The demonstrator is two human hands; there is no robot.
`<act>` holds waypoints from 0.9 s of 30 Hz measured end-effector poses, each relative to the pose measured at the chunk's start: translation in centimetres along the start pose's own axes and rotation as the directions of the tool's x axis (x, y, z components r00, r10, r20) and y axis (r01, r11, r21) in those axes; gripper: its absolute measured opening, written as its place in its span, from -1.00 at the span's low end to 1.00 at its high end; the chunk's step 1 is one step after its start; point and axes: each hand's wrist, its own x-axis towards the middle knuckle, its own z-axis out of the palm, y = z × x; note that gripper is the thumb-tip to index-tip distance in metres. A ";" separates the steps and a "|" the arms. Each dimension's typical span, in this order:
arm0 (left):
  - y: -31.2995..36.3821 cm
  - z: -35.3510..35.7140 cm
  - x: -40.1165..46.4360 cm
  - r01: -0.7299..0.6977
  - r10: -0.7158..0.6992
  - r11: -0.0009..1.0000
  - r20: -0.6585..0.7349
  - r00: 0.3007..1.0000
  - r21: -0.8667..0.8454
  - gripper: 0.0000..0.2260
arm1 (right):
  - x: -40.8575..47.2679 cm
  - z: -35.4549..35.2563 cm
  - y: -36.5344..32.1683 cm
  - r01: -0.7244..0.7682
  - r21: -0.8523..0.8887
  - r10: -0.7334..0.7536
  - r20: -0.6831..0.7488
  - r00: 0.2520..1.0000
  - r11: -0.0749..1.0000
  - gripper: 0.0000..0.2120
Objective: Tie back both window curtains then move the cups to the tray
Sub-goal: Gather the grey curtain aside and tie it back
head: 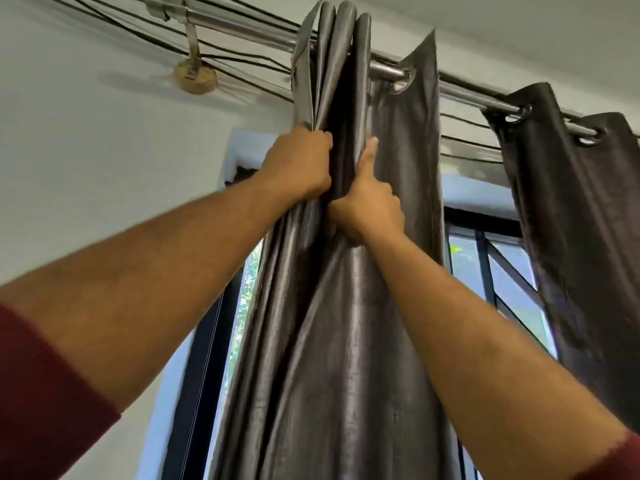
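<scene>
Two dark grey eyelet curtains hang from a metal curtain rod [467,93] that runs across the top of the view. The left curtain [346,306] is bunched into tight folds near the left end of the rod, its top pleats pressed together and standing above the rod, with one eyelet [403,85] showing on its right edge. The right curtain [588,220] hangs well apart from it at the right edge of the frame, two of its eyelets threaded on the rod.

Both hands are raised to the gathered folds of the left curtain, a little below the rod. The left hand [299,164] grips the leftmost folds, its fingers curled tightly round the fabric. The right hand [369,207] sits just beside and slightly lower, its fingers wrapped round the neighbouring folds and its thumb stretched upward against the cloth. The two hands are close together, almost touching. Dark red sleeves [45,403] are pushed up both forearms.

Between the curtains the window [502,268] shows a dark frame with diagonal bars and green foliage outside; a narrow strip of glass also shows left of the gathered curtain. Several black cables [114,24] run along the pale wall above the rod, passing a round wooden mount [195,79] that carries a bracket for the rod.

The cups and tray are out of view.
</scene>
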 end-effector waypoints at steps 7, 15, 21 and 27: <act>1.2 0.7 -9.0 -0.036 0.045 0.985 0.050 0.998 -0.169 -0.21 | -9.8 2.1 1.6 0.236 -0.072 -0.237 0.005 0.972 0.969 0.02; -0.7 6.0 -22.7 0.031 -0.076 0.880 -0.076 0.994 -0.473 -0.46 | -19.6 5.1 3.4 0.146 0.044 -0.149 0.084 0.985 0.988 -0.84; 0.3 6.3 -26.8 0.053 -0.213 0.646 -0.114 0.970 -0.761 -0.48 | -23.5 5.3 3.9 -0.019 0.228 -0.015 0.145 0.989 0.973 -0.42; 0.8 6.2 -31.4 0.266 -0.342 0.313 0.153 0.927 -0.912 -0.61 | -26.8 4.6 3.9 0.070 0.357 -0.110 0.092 0.990 0.932 -0.56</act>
